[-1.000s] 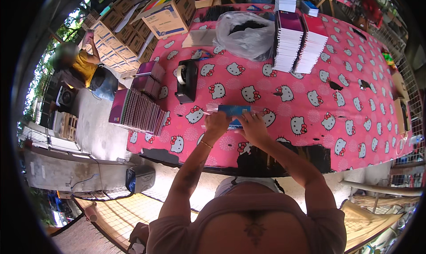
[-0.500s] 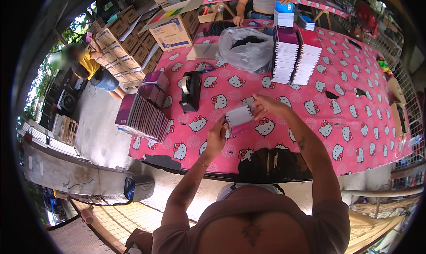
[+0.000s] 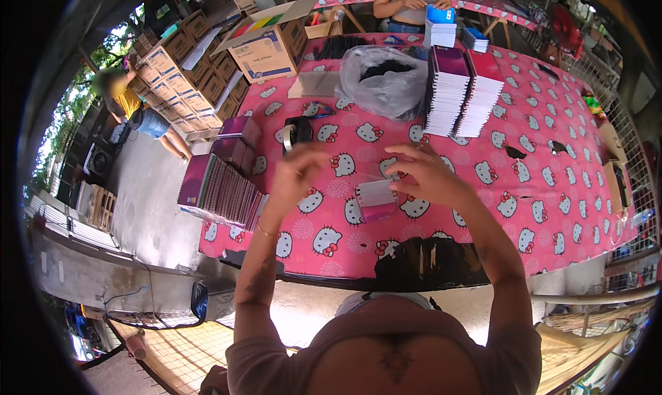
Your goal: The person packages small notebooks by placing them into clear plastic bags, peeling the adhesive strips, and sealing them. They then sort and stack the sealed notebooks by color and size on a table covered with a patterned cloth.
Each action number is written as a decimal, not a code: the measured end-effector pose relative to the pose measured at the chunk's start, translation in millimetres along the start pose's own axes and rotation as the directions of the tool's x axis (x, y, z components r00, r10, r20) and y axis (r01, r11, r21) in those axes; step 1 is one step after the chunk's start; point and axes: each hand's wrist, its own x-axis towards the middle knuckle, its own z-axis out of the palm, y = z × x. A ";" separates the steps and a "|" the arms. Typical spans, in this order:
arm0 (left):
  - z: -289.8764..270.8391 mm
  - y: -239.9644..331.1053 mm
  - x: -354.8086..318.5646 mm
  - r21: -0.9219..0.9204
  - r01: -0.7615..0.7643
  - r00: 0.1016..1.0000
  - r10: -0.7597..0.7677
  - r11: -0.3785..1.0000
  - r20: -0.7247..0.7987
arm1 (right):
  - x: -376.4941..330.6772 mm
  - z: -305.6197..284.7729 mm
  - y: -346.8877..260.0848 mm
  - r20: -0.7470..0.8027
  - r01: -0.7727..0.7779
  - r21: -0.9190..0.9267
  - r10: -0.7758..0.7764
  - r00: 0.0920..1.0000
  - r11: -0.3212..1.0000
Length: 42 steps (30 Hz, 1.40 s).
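Note:
A small spiral notebook (image 3: 376, 193) with white pages showing lies on the pink table cover inside clear plastic. My right hand (image 3: 429, 174) is over its right edge, fingers spread; the thumb is close to the plastic, and I cannot tell if it touches. My left hand (image 3: 298, 174) is up beside the black tape dispenser (image 3: 299, 129), covering its near part. The fingers of that hand are curled together and somewhat blurred; whatever they may hold does not show. To the left stand rows of purple notebooks (image 3: 222, 188).
Tall stacks of purple notebooks (image 3: 448, 91) and red notebooks (image 3: 480, 95) stand beyond my right hand, beside a plastic bag (image 3: 383, 84) with dark contents. A cardboard box (image 3: 270, 53) sits at the far left. A co-worker (image 3: 412, 5) stands across the table, another person (image 3: 134, 109) by stacked cartons.
My left hand has left the notebook and moved up and left to the tape dispenser. The notebook, held up before, now lies on the table; my right hand has opened beside it.

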 end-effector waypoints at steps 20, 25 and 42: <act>-15.7 -177.4 -65.0 0.770 0.558 0.818 -0.360 0.308 -0.449 | 21.9 79.0 -65.1 -0.123 -0.207 -0.209 0.185 0.975 0.956; 9.1 -82.5 -44.9 -0.384 0.098 0.992 -0.058 0.918 0.114 | 26.2 73.5 -77.1 -0.010 -0.278 -0.210 0.282 0.959 0.937; 73.5 -36.8 5.0 0.019 -0.373 0.906 0.360 0.928 0.223 | -48.0 91.9 11.7 -0.036 -0.092 0.168 0.099 0.994 0.982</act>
